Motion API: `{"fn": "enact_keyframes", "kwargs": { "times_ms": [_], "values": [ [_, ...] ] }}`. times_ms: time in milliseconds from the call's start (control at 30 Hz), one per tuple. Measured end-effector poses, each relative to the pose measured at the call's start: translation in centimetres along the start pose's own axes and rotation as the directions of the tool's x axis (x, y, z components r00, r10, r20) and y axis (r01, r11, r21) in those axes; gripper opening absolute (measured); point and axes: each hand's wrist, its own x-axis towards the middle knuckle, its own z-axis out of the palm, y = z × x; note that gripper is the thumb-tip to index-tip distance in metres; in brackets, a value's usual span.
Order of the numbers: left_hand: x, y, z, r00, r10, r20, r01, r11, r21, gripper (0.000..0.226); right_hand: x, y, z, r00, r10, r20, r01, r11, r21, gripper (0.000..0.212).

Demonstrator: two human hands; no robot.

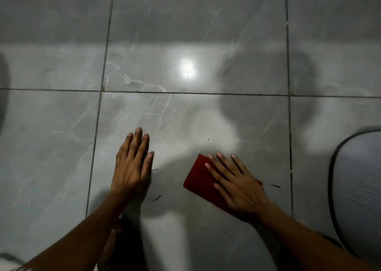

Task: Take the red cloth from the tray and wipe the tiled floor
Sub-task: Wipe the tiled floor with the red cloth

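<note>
You had your right hand point(237, 185) spread flat on the folded red cloth point(201, 183), fingers straight, pressing it to the tiled floor point(195, 116), likely so the whole pad would bear on the tile. Your left hand point(133, 165) lay open and flat on bare tile, well apart from it, seemingly as a prop. The ribbed white tray point(358, 192) sat off to your right, the cloth already out of it.
</note>
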Motion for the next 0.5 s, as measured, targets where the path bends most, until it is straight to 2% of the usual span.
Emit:
{"fn": "enact_keyframes", "kwargs": {
  "times_ms": [100, 167, 300, 367, 500],
  "values": [
    [-1.7, -2.1, 0.1, 0.994, -0.101, -0.052, 0.102, 0.994, 0.023, 0.066, -0.4, -0.5, 1.0, 0.998, -0.037, -0.043, 0.037, 0.999, -0.003, 0.072],
    [-2.6, -3.2, 0.1, 0.989, -0.145, -0.025, 0.145, 0.989, 0.018, 0.066, -0.6, -1.6, 1.2, 0.998, -0.032, -0.056, 0.032, 0.999, -0.007, 0.072],
    [-3.0, -4.3, 0.7, 0.995, -0.101, -0.018, 0.102, 0.993, 0.058, 0.066, -0.1, -5.6, 2.4, 0.995, -0.087, -0.039, 0.085, 0.995, -0.047, 0.066],
    [-2.8, -4.6, 1.2, 0.995, -0.087, -0.048, 0.091, 0.992, 0.090, 0.067, 0.8, -8.6, 3.1, 0.998, -0.037, -0.045, 0.036, 0.999, -0.015, 0.067],
    [-2.9, -5.7, 1.9, 0.997, -0.032, -0.070, 0.039, 0.994, 0.099, 0.067, 3.1, -17.5, 4.2, 0.986, 0.162, -0.033, -0.156, 0.980, 0.126, 0.071]
  ]
}}
